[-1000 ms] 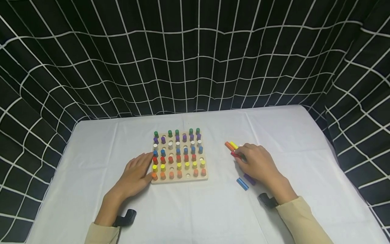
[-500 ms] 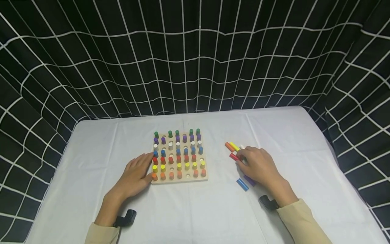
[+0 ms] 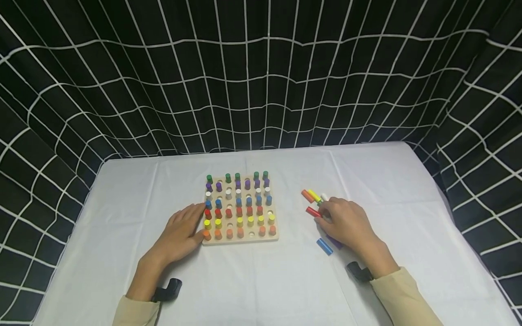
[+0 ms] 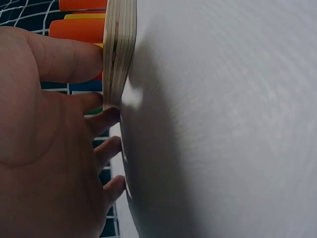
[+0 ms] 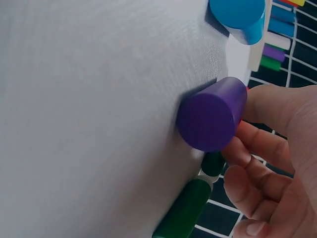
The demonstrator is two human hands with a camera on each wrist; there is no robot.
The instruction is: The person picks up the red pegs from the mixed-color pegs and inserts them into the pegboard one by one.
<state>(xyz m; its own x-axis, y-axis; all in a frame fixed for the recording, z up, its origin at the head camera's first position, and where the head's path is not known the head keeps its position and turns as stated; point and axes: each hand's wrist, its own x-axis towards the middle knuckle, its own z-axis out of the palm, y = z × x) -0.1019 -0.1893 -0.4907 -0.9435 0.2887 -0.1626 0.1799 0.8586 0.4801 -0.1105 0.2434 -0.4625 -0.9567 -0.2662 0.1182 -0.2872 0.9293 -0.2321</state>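
Observation:
A wooden peg board (image 3: pixel 257 239) stands left of centre in the head view, with rows of coloured pegs upright and several open holes. My left hand (image 3: pixel 179 235) rests along its left side, thumb and fingertips touching the edge (image 4: pixel 119 54). To the right, my right hand (image 3: pixel 346 222) has its thumb and index finger around the inner end of a red peg (image 3: pixel 311 211). Orange (image 3: pixel 307 195), yellow (image 3: pixel 313 195) and white (image 3: pixel 324 196) pegs lie by its fingertips. Green pegs (image 5: pixel 183 210) sit near the curled fingers. A purple peg (image 5: pixel 203 121) partly hides the fingertips in the right wrist view.
A blue peg (image 3: pixel 324 246) lies below the right hand, beside the purple one. White cloth (image 3: pixel 163 181) covers the table. A black curtain (image 3: pixel 261 90) with white grid lines hangs behind it and at both sides.
My right hand has shifted slightly toward me, and the red peg has moved a little the same way, away from the orange and yellow pegs. White and green pegs now show more. My left hand stays put.

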